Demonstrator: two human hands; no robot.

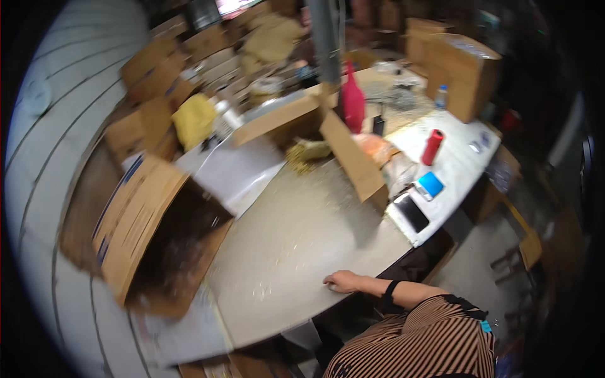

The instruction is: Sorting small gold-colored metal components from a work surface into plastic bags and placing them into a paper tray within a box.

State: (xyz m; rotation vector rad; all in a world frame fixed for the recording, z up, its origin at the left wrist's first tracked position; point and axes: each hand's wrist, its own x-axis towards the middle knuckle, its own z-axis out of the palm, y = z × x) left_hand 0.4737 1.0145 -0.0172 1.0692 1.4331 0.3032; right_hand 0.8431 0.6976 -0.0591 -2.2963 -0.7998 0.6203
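Observation:
My right hand (341,281) rests on the near edge of the pale worktable (296,239). Its fingers are curled and pressed together, and a small dark bit shows at the fingertips, too small to name. The bare forearm comes in from the right, out of a striped sleeve with a black band. Thin pale scraps (261,291) lie scattered on the tabletop left of the hand. My left hand does not show. The picture is somewhat blurred.
An open cardboard box (142,227) lies tipped on its side at the left. Farther back, another open box (353,154) stands near yellowish loose pieces (302,157). On the right lie a red bottle (432,147), a blue-topped device (430,184) and a dark-screened tablet (411,212).

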